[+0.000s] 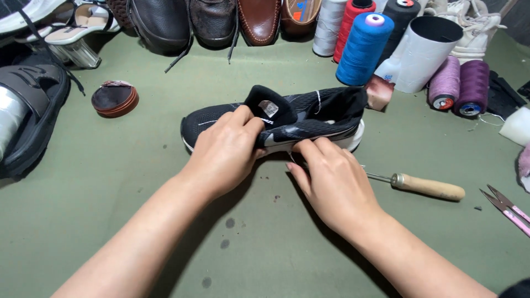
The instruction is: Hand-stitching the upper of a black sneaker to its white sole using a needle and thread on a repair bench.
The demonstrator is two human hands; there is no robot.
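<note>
Head view: black sneaker (309, 118), white sole, sideways.

Green mat (110, 221) w/ sneaker (309, 118), awl (425, 186), spools (361, 47)

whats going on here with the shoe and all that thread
A person is working on a black sneaker lying on its side on a green table. The left hand grips its middle near the tongue, while the right hand pinches at the sole edge, where a thin white thread seems to run. A wooden-handled awl and pink snips lie to the right, untouched. Thread spools and other shoes line the back.
</note>
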